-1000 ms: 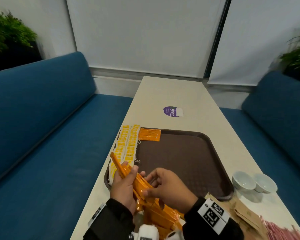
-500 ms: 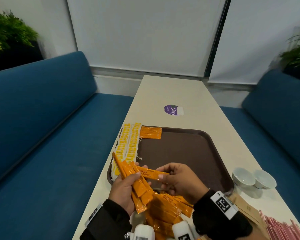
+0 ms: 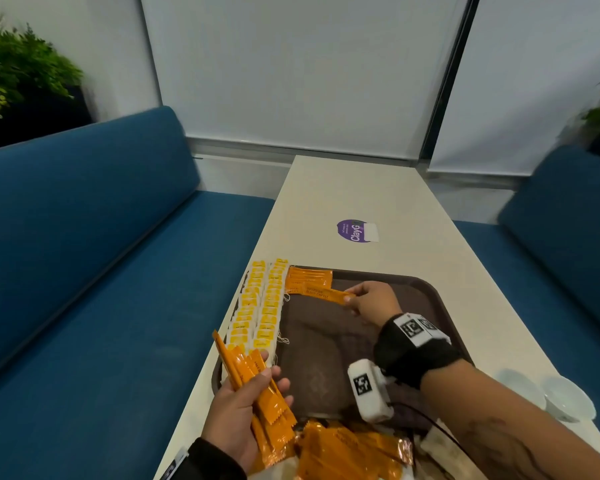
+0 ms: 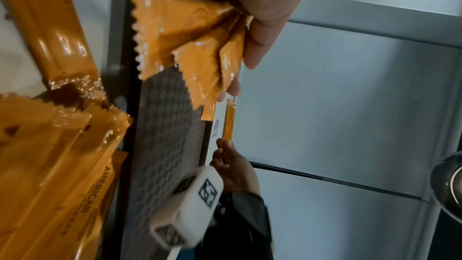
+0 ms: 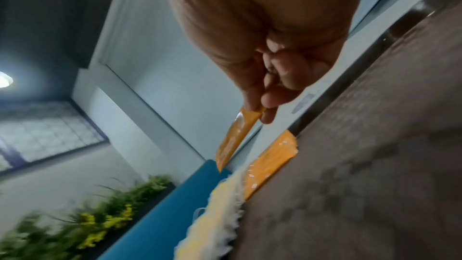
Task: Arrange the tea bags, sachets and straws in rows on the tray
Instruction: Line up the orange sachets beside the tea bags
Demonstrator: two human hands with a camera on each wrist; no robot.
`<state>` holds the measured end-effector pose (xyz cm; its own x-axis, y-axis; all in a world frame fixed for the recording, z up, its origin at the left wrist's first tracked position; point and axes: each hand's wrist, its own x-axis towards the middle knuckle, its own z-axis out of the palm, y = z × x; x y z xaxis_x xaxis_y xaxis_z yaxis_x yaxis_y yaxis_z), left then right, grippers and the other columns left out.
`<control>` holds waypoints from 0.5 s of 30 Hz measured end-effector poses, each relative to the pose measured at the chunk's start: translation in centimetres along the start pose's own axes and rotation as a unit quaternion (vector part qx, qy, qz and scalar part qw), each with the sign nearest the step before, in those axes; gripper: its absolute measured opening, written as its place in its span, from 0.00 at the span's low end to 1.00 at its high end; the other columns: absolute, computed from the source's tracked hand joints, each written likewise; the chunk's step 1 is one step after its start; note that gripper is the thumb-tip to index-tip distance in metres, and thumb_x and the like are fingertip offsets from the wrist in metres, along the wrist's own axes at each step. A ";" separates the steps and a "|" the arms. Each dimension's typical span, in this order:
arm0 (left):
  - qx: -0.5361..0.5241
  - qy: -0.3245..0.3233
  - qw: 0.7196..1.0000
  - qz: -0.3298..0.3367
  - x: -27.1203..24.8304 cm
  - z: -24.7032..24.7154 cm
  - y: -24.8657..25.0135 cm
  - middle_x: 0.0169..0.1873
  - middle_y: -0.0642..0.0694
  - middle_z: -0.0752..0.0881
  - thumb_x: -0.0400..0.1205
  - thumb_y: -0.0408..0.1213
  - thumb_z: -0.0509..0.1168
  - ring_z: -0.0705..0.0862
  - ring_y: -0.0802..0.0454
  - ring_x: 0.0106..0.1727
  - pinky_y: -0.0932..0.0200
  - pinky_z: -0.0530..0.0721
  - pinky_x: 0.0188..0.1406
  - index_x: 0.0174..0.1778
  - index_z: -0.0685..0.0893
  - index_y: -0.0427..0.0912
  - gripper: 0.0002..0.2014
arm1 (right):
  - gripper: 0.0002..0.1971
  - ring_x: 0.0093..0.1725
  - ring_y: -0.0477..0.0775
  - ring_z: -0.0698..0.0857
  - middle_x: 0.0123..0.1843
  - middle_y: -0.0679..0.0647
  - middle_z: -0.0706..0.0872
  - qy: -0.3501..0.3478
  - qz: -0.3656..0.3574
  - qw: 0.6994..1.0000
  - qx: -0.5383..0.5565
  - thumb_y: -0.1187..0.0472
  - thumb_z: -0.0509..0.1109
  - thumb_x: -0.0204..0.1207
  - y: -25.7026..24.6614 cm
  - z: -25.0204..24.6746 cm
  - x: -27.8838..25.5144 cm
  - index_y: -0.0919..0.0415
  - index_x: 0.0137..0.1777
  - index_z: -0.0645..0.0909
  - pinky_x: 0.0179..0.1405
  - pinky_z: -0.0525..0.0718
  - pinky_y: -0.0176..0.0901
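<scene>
A brown tray (image 3: 426, 292) lies on the white table. Two rows of yellow tea bags (image 3: 262, 306) run along its left side. A few orange sachets (image 3: 309, 278) lie at its far left corner. My right hand (image 3: 371, 301) pinches one orange sachet (image 3: 326, 294) by its end, just above and beside those laid sachets; the right wrist view shows the same sachet (image 5: 235, 137) held over the tray (image 5: 362, 145). My left hand (image 3: 243, 414) grips a bundle of orange sachets (image 3: 257, 379) at the tray's near left corner. More loose sachets (image 3: 343, 452) lie piled in front.
Two small white bowls (image 3: 548, 396) stand right of the tray. A purple sticker (image 3: 355, 231) is on the table beyond the tray. Blue benches (image 3: 84, 271) flank the table on both sides. Brown paper packets (image 3: 444, 448) lie at the near right.
My right hand took one sachet from the bundle and carried it forward to the tray's far left corner. The left hand stayed near, still holding the bundle.
</scene>
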<state>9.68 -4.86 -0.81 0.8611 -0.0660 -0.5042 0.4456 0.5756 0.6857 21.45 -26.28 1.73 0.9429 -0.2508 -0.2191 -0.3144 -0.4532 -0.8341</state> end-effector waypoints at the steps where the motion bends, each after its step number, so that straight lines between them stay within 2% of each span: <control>1: 0.003 0.001 1.000 -0.004 0.2 0.0 0.0 0.47 0.35 0.86 0.81 0.30 0.63 0.85 0.37 0.44 0.45 0.83 0.37 0.52 0.82 0.43 0.07 | 0.04 0.28 0.44 0.78 0.33 0.51 0.84 -0.004 0.018 1.000 -0.008 0.68 0.70 0.77 0.1 0.5 1.6 0.58 0.43 0.82 0.29 0.75 0.35; 5: 0.009 -0.003 1.000 -0.016 1.0 -0.5 0.3 0.47 0.34 0.85 0.80 0.28 0.64 0.85 0.37 0.43 0.46 0.84 0.35 0.54 0.82 0.42 0.09 | 0.08 0.28 0.45 0.77 0.34 0.52 0.81 -0.036 0.075 0.996 -0.018 0.70 0.70 0.77 0.0 2.3 5.9 0.60 0.38 0.79 0.22 0.73 0.31; 8: 0.015 -0.001 1.000 -0.016 1.6 -0.7 0.3 0.46 0.34 0.86 0.78 0.27 0.65 0.86 0.37 0.42 0.48 0.86 0.29 0.55 0.82 0.41 0.11 | 0.09 0.29 0.46 0.77 0.34 0.53 0.80 -0.070 0.100 0.992 -0.043 0.68 0.70 0.78 -0.3 3.2 7.7 0.59 0.36 0.77 0.28 0.76 0.33; 10: 0.016 0.000 1.000 -0.020 1.8 -0.6 0.3 0.45 0.34 0.86 0.78 0.27 0.65 0.86 0.36 0.41 0.48 0.87 0.27 0.55 0.82 0.40 0.11 | 0.04 0.30 0.46 0.78 0.34 0.52 0.80 -0.084 0.097 0.988 -0.081 0.66 0.71 0.77 -0.1 3.8 8.8 0.61 0.41 0.80 0.34 0.78 0.36; 11: 0.016 -0.002 1.000 -0.024 2.0 -0.6 0.3 0.45 0.34 0.86 0.78 0.26 0.65 0.86 0.36 0.41 0.48 0.87 0.27 0.55 0.81 0.40 0.11 | 0.02 0.30 0.46 0.79 0.34 0.52 0.80 -0.086 0.090 0.989 -0.085 0.65 0.71 0.76 -0.2 4.0 9.1 0.63 0.47 0.82 0.34 0.80 0.36; 13: 0.016 -0.008 0.999 -0.034 2.1 -0.4 0.4 0.44 0.34 0.86 0.79 0.26 0.64 0.85 0.36 0.40 0.47 0.88 0.26 0.55 0.81 0.40 0.11 | 0.14 0.30 0.46 0.80 0.35 0.52 0.81 -0.084 0.077 0.990 -0.085 0.67 0.71 0.75 -0.1 4.2 9.5 0.68 0.59 0.82 0.27 0.80 0.34; 15: 0.017 -0.012 0.999 -0.042 2.2 -0.3 0.4 0.43 0.35 0.86 0.79 0.25 0.63 0.85 0.36 0.40 0.47 0.88 0.25 0.54 0.81 0.40 0.10 | 0.16 0.30 0.46 0.80 0.34 0.52 0.80 -0.085 0.079 0.986 -0.120 0.66 0.70 0.74 -0.6 4.2 9.5 0.70 0.62 0.81 0.21 0.77 0.31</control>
<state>11.67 -4.55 -1.79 0.8253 -0.1335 -0.5487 0.5250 0.5391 0.6586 31.02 -24.77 -1.97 0.8785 -0.1963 -0.4355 -0.4562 -0.6149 -0.6433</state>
